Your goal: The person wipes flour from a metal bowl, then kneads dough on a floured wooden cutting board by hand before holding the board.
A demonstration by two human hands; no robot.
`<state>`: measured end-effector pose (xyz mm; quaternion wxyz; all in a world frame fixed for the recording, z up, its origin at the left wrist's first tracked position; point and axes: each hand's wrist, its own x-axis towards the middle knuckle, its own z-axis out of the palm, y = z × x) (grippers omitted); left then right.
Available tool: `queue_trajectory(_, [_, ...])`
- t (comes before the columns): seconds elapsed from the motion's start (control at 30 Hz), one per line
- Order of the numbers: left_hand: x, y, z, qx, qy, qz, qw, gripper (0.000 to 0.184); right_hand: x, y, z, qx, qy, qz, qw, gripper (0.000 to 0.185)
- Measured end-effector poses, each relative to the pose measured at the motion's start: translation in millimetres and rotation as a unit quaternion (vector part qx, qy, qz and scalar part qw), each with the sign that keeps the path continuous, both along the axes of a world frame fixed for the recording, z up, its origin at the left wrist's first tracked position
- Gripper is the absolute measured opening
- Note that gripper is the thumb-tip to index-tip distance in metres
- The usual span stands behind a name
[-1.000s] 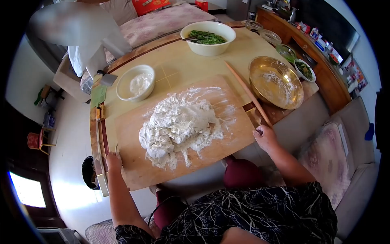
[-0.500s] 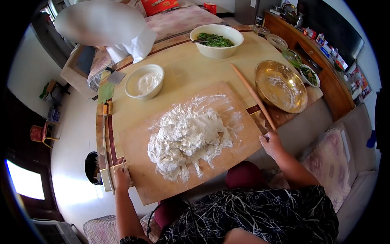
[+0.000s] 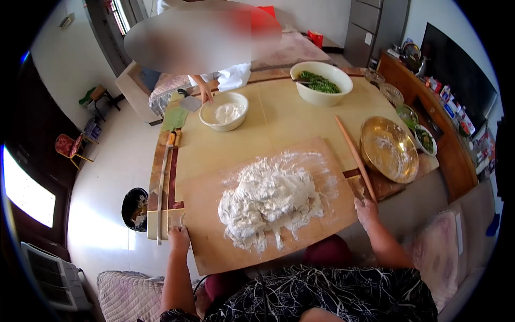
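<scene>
My left hand (image 3: 178, 239) is closed at the front edge of the table (image 3: 268, 118), just left of the wooden board (image 3: 206, 236). At the board's right corner, my right hand (image 3: 367, 212) curls over the same table edge, below the end of the rolling pin (image 3: 356, 156). Whether either hand also grips the board is hidden. A rough, shaggy heap of floury dough (image 3: 268, 198) lies on the board, which overhangs the table front. Loose flour is smeared on its right side.
Across the table, a co-worker's hand (image 3: 205, 93) is by a white bowl of flour (image 3: 225, 124). A large bowl of chopped greens (image 3: 322, 98) stands at the back. A golden basin (image 3: 399, 137) sits right, a long knife-like tool (image 3: 162, 193) left. A bin (image 3: 134, 212) stands on the floor.
My view has tilted up and turned, so the table shows lower and further right. The co-worker's hand has come into view by the flour bowl. My hands keep their places beside the board.
</scene>
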<state>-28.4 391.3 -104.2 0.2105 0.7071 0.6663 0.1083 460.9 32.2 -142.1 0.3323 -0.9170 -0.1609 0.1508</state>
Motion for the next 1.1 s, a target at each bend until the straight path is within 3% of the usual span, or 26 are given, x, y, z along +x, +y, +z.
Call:
queue_trajectory(0.23, [-6,4,-8,-0.05,-0.058,0.056,0.996,0.021,6,18,33,-0.005,0.116,-0.027,0.993,0.045])
queue_trajectory(0.33, [2,-1,5,-0.098,-0.12,0.123,0.98,0.019,8,22,40,-0.007,0.124,-0.02,0.992,0.049])
queue_trajectory(0.4, [-5,-1,-10,-0.135,-0.21,0.194,0.949,0.021,7,22,43,0.018,0.199,-0.083,0.976,0.057])
queue_trajectory(0.5, [-18,10,-25,-0.179,-0.305,0.183,0.917,0.023,11,24,46,-0.031,0.209,-0.093,0.973,0.064])
queue_trajectory(0.63, [3,-6,-2,-0.162,-0.345,0.255,0.888,0.028,-10,31,84,-0.024,0.209,-0.071,0.975,0.067])
queue_trajectory(0.73, [19,-15,21,-0.126,-0.402,0.298,0.857,0.029,-9,24,75,-0.008,0.195,-0.054,0.979,0.067])
queue_trajectory(0.87, [6,-15,8,-0.093,-0.379,0.242,0.888,0.028,-1,14,48,0.001,0.164,-0.068,0.984,0.066])
queue_trajectory(0.93, [3,-12,-6,-0.082,-0.489,0.288,0.819,0.027,-9,16,61,0.019,0.162,-0.067,0.984,0.066])
queue_trajectory(1.1, [12,-18,32,-0.06,-0.518,0.306,0.796,0.026,-16,13,62,0.061,0.169,-0.074,0.981,0.065])
